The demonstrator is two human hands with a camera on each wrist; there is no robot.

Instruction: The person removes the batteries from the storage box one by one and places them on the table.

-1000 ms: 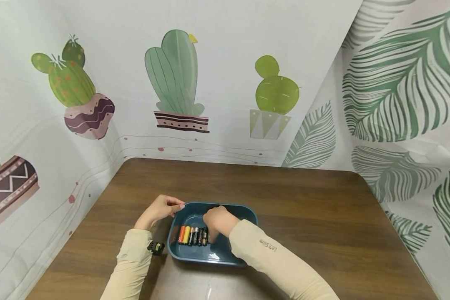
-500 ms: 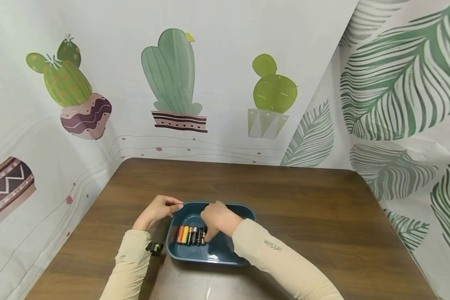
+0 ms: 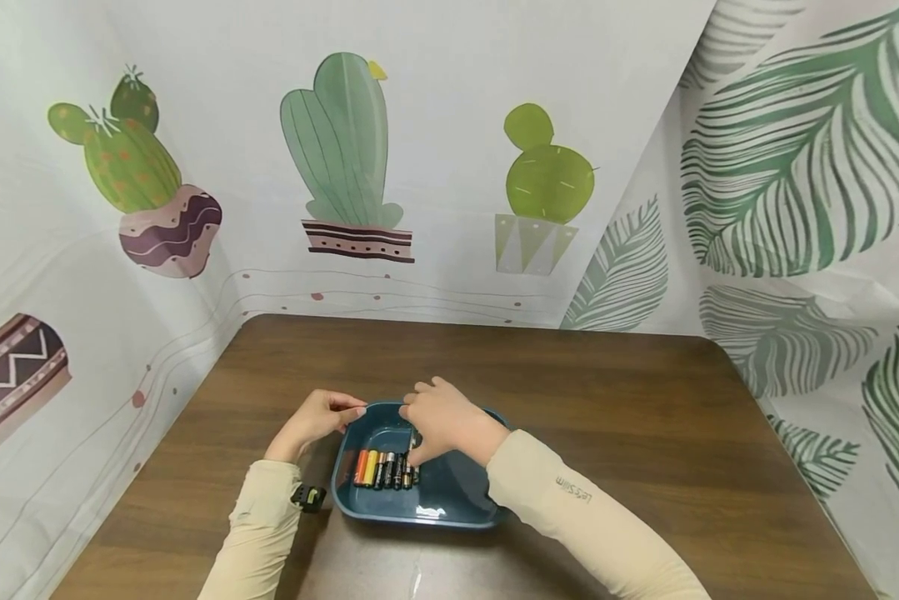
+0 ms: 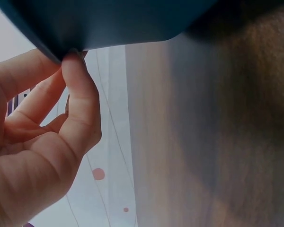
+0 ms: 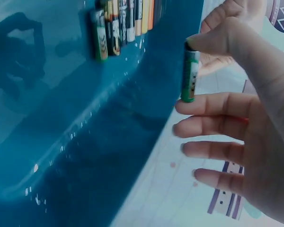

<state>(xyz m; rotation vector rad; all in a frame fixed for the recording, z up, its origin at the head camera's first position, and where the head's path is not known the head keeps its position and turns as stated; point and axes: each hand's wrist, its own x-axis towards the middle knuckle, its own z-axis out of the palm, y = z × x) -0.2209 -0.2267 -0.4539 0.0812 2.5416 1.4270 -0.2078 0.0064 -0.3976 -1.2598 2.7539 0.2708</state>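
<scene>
A dark blue tray holds a row of batteries, side by side, orange and yellow at the left end and mostly black beyond. My left hand pinches the tray's far left corner; the left wrist view shows thumb and forefinger meeting on the rim. Over the tray, my right hand holds one green battery by its two ends, between thumb and index finger. Its other fingers are spread apart. A second green battery lies at the row's end, apart from the held one.
The tray stands on a brown wooden table near its front edge. Behind it hangs a white cloth printed with cacti and leaves. A small black device sits at the left wrist.
My right hand has risen from beside the battery row and spread its fingers, a green battery now showing between thumb and index finger. The left hand stays at the tray's corner.
</scene>
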